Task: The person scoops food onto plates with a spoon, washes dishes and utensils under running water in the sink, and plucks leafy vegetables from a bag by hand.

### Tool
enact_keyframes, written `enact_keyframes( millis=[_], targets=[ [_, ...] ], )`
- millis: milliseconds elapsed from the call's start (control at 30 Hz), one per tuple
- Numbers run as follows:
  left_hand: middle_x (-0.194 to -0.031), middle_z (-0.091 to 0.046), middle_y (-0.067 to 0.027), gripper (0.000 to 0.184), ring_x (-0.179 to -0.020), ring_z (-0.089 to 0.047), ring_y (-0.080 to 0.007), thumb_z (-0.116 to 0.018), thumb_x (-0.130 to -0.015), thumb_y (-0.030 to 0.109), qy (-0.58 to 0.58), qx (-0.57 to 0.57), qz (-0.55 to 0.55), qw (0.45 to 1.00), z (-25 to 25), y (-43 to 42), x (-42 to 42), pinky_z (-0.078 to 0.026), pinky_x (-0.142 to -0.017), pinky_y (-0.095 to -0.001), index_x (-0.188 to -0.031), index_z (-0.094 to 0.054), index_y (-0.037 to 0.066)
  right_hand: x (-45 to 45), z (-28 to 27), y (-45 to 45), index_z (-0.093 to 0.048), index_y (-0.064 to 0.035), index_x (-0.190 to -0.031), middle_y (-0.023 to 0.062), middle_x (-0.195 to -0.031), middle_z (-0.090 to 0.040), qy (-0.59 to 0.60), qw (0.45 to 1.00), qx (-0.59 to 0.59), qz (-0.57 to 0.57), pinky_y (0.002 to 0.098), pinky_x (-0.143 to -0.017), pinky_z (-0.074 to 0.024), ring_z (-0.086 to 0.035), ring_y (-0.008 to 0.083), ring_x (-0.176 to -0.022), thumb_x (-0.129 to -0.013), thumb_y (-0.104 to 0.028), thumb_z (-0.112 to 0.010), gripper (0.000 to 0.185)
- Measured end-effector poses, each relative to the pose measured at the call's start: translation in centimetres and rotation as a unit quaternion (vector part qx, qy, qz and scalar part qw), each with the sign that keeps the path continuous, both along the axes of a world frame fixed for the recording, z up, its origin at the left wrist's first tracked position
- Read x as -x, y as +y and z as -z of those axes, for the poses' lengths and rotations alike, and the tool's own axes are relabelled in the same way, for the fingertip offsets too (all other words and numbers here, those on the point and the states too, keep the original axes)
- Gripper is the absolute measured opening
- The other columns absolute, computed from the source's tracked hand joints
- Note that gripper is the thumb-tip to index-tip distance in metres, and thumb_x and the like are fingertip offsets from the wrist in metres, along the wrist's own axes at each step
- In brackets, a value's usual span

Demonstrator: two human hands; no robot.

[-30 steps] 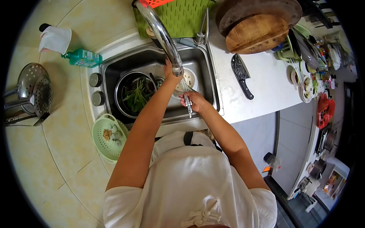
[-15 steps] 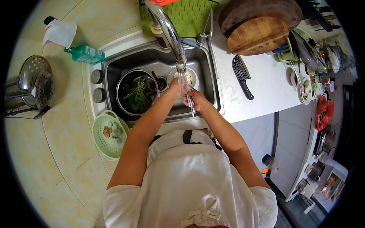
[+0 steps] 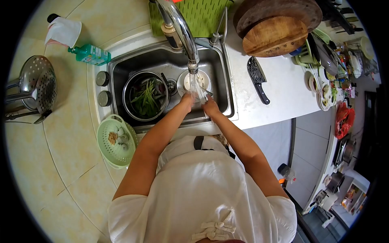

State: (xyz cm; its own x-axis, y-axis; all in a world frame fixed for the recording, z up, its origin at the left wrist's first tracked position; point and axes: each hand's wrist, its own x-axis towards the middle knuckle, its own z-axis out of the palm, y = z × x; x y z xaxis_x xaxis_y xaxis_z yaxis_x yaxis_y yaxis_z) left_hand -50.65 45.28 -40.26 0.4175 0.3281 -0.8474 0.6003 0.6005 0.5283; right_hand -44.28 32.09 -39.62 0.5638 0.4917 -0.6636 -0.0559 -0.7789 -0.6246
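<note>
Water runs from the chrome faucet over both my hands in the steel sink. My left hand is under the stream, its fingers smeared by motion and splashing water. Close beside it, my right hand is closed around a slim, shiny utensil, mostly hidden by fingers and water; its kind does not show. A pale round dish sits on the sink floor just beyond my hands. To the left stands a metal pot with leafy greens inside.
A cleaver lies on the white counter, near round wooden boards. On the left are a green colander holding several pale items, a green bottle, two jar lids and metal strainers.
Both my hands have shifted slightly. The shiny utensil, which pointed toward me below my right hand, now shows only a short part above it.
</note>
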Motion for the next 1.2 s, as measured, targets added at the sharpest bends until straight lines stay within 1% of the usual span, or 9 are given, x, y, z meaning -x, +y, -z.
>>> enact_keyframes(
  millis=[33, 133, 633, 733, 800, 933, 1000, 1100, 1200],
  targets=[
    [-0.102, -0.062, -0.0064, 0.033, -0.091, -0.057, -0.019, -0.059, -0.088, 0.029, -0.007, 0.028, 0.007, 1.0, 0.2, -0.1, 0.2, -0.046, -0.077, -0.0355, -0.114, -0.056, 0.01, -0.1, 0.3, -0.1, -0.032, -0.0044, -0.14, 0.0224, -0.113, -0.059, -0.103, 0.992, 0.04, -0.067, 0.0409, -0.085, -0.0513, -0.061, 0.0332, -0.101, -0.077, -0.018, -0.067, 0.073],
    [-0.113, -0.06, -0.0071, 0.039, -0.104, -0.054, -0.0208, -0.059, -0.088, 0.033, -0.049, 0.094, -0.012, 0.994, -1.1, -0.8, -0.1, -0.044, -0.084, -0.038, -0.119, -0.053, 0.011, -0.3, -1.5, -0.5, -0.038, -0.0044, -0.136, 0.0258, -0.118, -0.056, -0.137, 0.988, 0.041, -0.065, 0.0424, -0.096, -0.0441, -0.054, 0.0391, -0.112, -0.078, -0.024, -0.068, 0.068],
    [-0.108, -0.063, -0.008, 0.038, -0.092, -0.061, -0.0225, -0.06, -0.088, 0.034, -0.041, 0.088, -0.057, 0.994, 1.4, 0.6, 0.3, -0.048, -0.076, -0.0349, -0.115, -0.055, 0.008, -2.1, -2.3, -2.0, -0.049, -0.0029, -0.124, 0.024, -0.119, -0.058, -0.125, 0.976, 0.071, -0.165, 0.0406, -0.092, -0.0475, -0.057, 0.0329, -0.112, -0.075, -0.037, -0.071, 0.063],
    [-0.104, -0.064, -0.0091, 0.034, -0.092, -0.062, -0.0225, -0.059, -0.088, 0.032, -0.029, 0.063, -0.024, 0.997, 3.1, 0.4, 0.5, -0.047, -0.076, -0.0359, -0.11, -0.056, 0.005, -2.0, -2.2, -1.4, -0.05, -0.0022, -0.12, 0.024, -0.113, -0.062, -0.113, 0.965, 0.119, -0.203, 0.0408, -0.092, -0.048, -0.059, 0.035, -0.107, -0.083, -0.03, -0.061, 0.048],
    [-0.101, -0.064, -0.0131, 0.03, -0.089, -0.063, -0.0283, -0.059, -0.087, 0.027, 0.042, -0.116, -0.033, 0.992, 6.9, 0.2, 0.2, -0.049, -0.076, -0.0393, -0.106, -0.056, 0.005, -1.7, -1.8, -0.6, -0.051, -0.0015, -0.117, 0.0233, -0.107, -0.064, -0.127, 0.965, 0.148, -0.176, 0.0418, -0.09, -0.049, -0.061, 0.0366, -0.103, -0.086, -0.024, -0.053, 0.038],
    [-0.103, -0.063, -0.0212, 0.035, -0.094, -0.062, -0.0385, -0.062, -0.083, 0.024, 0.15, -0.362, 0.05, 0.919, 5.1, 1.7, -0.7, -0.048, -0.082, -0.044, -0.108, -0.052, 0.001, -1.4, -2.1, -1.1, -0.053, 0.002, -0.107, 0.0271, -0.098, -0.064, -0.179, 0.96, 0.125, -0.177, 0.0482, -0.082, -0.0503, -0.062, 0.0419, -0.092, -0.086, -0.017, -0.047, 0.028],
    [-0.106, -0.062, -0.023, 0.038, -0.098, -0.061, -0.0397, -0.063, -0.083, 0.025, 0.136, -0.317, 0.017, 0.939, 5.4, 2.7, -1.0, -0.048, -0.084, -0.0447, -0.109, -0.05, 0.001, -1.5, -2.9, -1.9, -0.054, 0.0014, -0.104, 0.0275, -0.093, -0.064, -0.187, 0.966, 0.082, -0.161, 0.0503, -0.078, -0.0502, -0.062, 0.043, -0.088, -0.086, -0.019, -0.049, 0.028],
    [-0.11, -0.062, -0.0245, 0.04, -0.103, -0.06, -0.0385, -0.064, -0.083, 0.026, 0.07, -0.244, -0.021, 0.967, 11.4, 4.7, -0.6, -0.047, -0.089, -0.0438, -0.112, -0.051, 0.0, -1.4, -6.6, -2.3, -0.055, -0.0002, -0.104, 0.0258, -0.089, -0.065, -0.196, 0.97, 0.048, -0.133, 0.051, -0.073, -0.0509, -0.063, 0.0427, -0.083, -0.087, -0.022, -0.051, 0.027],
    [-0.107, -0.063, -0.024, 0.04, -0.101, -0.061, -0.0378, -0.062, -0.082, 0.024, 0.095, -0.317, 0.105, 0.938, 9.4, 4.5, -1.3, -0.048, -0.087, -0.0436, -0.113, -0.052, 0.001, -1.7, -8.8, -2.3, -0.055, -0.0018, -0.104, 0.0256, -0.085, -0.065, -0.205, 0.973, 0.044, -0.099, 0.0515, -0.072, -0.0505, -0.063, 0.0429, -0.081, -0.087, -0.026, -0.055, 0.029]
  ],
)
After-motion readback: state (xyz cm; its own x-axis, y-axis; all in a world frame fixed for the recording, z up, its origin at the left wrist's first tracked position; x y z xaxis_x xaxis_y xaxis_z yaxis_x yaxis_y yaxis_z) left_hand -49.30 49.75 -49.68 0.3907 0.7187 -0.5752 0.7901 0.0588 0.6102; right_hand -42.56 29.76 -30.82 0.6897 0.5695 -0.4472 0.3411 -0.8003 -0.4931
